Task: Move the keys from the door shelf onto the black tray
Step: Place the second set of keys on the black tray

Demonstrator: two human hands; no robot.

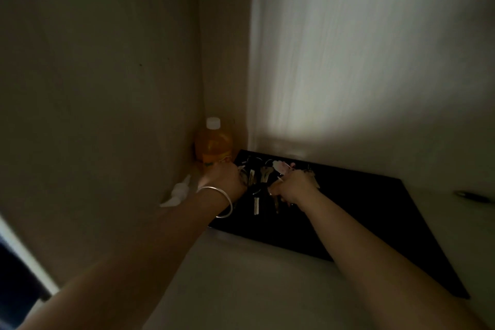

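Both forearms were nearest to my camera, and they reached forward into a dim corner. On the left wrist I saw a thin silver bangle (219, 202). I saw the left hand (224, 178) at the left edge of the black tray (375, 217), with fingers curled over some keys, but the dark picture did not let me tell if it really gripped them. I saw the right hand (293, 186) over the middle of the tray, fingers bent and closed around a bunch of keys, with pale tags showing above the knuckles. The keys (263, 177) lay on the tray between the two hands: several metal ones, silver and dull brass, on rings, one long silver piece pointing toward me. Behind the left hand stood an orange bottle (213, 146) with a white cap, in the corner. I noticed a white crumpled thing (178, 191) beside the left wrist.
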